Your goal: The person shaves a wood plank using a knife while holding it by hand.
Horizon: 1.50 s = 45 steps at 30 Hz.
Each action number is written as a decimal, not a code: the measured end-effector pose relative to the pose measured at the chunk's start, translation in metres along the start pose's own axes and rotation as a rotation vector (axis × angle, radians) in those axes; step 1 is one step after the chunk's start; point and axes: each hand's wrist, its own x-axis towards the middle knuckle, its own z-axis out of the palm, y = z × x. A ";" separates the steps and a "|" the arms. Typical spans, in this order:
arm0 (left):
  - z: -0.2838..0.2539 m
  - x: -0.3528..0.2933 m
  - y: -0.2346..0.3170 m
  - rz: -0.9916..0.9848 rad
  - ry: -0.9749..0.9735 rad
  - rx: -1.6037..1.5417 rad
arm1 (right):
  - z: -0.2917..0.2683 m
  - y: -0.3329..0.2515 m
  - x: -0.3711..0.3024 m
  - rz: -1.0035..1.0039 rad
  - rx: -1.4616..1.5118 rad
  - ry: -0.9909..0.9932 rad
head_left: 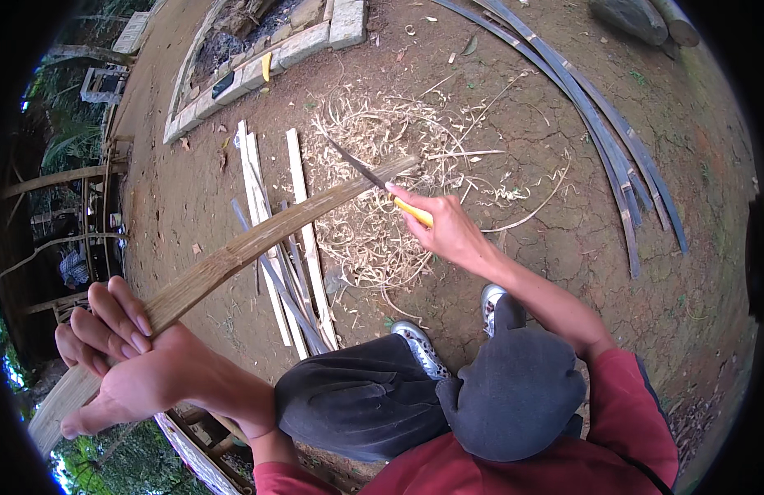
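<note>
A long, flat bamboo strip runs slantwise from the lower left up to the middle of the picture. My left hand grips it near its lower end, with the fingers curled over one edge and the thumb on the other side. In my right hand is a knife with a yellow handle and a dark, slim, slightly curved blade. The blade lies across the strip close to its far end and points up to the left. Below that end, pale curled shavings cover the ground.
Several pale and dark strips lie left of the shavings. Long dark bamboo strips curve across the right. A brick-edged fire pit stands at the back, with a yellow object on its rim. My shoes are near the shavings.
</note>
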 end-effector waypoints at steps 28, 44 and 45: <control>0.008 0.002 0.001 0.010 0.038 0.053 | -0.013 -0.049 0.012 -0.156 0.096 0.015; 0.000 0.002 0.000 -0.007 -0.089 -0.155 | -0.012 -0.043 0.010 -0.064 0.133 0.029; 0.002 0.001 0.000 -0.015 -0.118 -0.204 | -0.015 -0.046 0.009 -0.098 0.121 -0.004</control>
